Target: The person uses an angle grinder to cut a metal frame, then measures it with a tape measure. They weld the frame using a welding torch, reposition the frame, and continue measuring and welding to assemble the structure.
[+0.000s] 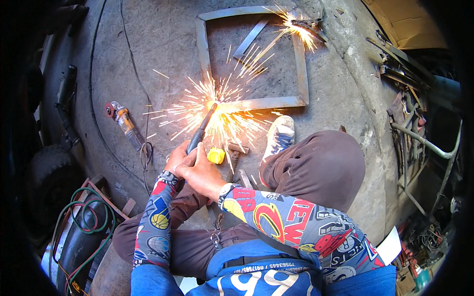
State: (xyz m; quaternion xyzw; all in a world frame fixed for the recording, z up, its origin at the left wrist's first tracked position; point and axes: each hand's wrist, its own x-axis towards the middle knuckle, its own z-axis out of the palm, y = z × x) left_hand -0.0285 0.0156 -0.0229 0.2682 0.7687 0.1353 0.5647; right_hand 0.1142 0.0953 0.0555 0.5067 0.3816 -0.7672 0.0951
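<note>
My left hand (176, 158) is closed around the black handle of a welding torch (199, 131). My right hand (205, 176) closes over the torch handle and against the left hand, partly hiding its fingers. The torch's tip meets the near left corner of a square metal frame (266, 102) lying on the concrete floor. A bright burst of sparks there hides the joint. More sparks flare at the frame's far right corner, beside a dark clamp-like piece (308, 24). A loose flat bar (251, 37) lies inside the frame, at a slant.
An angle grinder (126, 126) lies left of the torch, near dark cables (92, 84). By my hands are a yellow tape measure (216, 155) and a hammer (234, 158). Scrap metal (405, 69) lines the right side. Green and red hoses (81, 230) coil at lower left.
</note>
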